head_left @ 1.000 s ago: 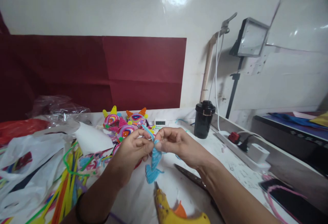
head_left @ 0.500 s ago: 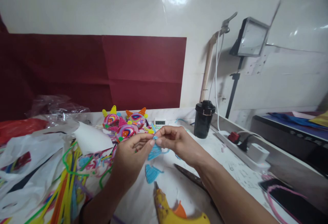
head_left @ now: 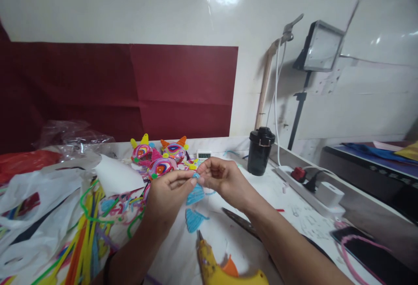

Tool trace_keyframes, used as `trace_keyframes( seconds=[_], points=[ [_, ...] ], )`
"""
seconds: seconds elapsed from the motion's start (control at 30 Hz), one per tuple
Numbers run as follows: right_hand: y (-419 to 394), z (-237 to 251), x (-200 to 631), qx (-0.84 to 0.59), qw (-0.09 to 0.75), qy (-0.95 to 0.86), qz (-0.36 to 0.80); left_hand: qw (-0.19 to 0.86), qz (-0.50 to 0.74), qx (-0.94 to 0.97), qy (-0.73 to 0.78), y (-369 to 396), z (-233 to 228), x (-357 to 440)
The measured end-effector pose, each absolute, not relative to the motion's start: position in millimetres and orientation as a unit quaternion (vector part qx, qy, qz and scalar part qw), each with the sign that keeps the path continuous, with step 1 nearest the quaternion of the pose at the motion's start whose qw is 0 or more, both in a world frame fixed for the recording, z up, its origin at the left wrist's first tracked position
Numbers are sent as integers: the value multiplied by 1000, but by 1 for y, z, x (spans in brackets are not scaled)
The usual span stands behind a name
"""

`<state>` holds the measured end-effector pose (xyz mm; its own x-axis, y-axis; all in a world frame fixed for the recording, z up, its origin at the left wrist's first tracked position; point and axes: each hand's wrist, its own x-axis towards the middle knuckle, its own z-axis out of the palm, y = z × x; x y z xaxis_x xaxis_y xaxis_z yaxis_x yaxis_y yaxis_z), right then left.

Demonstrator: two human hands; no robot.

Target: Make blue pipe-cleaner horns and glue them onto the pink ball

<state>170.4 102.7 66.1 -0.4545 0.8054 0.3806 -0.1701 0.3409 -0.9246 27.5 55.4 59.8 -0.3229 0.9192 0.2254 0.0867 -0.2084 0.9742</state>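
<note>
Hands: left hand (head_left: 170, 193) and right hand (head_left: 222, 180) meet at frame centre, fingertips pinched on a blue pipe-cleaner piece (head_left: 195, 193).
Change: that piece has come free of a second blue piece (head_left: 193, 220), now lying on the counter (head_left: 294, 215) just below.
Meaning: the two shapes seem handled separately.
Nearby: glue gun (head_left: 225, 267), scissors (head_left: 240, 222).

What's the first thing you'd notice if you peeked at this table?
Two hands meet in the middle: the left hand and right hand pinch a fuzzy blue pipe-cleaner shape between them. Behind them sit swirly, colourful pipe-cleaner faces with little horns, and a yellow glue gun lies at the near edge.
</note>
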Motion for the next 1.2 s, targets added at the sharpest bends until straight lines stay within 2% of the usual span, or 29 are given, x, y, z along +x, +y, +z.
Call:
trace_keyframes(
  seconds=[0.13, 0.33, 0.5, 0.63, 0.9, 1.2],
  points=[
    [104, 65, 172, -242, 456, -709, 480, 317, 625, 486, 523, 57, 59, 26],
    [97, 71, 182, -259, 402, -862, 169, 315, 624, 497, 514, 59, 55, 23],
    [98, 70, 183, -269, 380, -881, 87, 304, 622, 507, 514, 61, 54, 24],
    [99, 70, 181, -284, 384, -874, 89, 292, 621, 519, 509, 60, 55, 25],
    [98, 71, 183, -298, 379, -851, 208, 291, 622, 513, 516, 59, 56, 26],
    [93, 71, 177, -334, 403, -830, 190, 283, 633, 500, 520, 60, 56, 29]
  ],
)
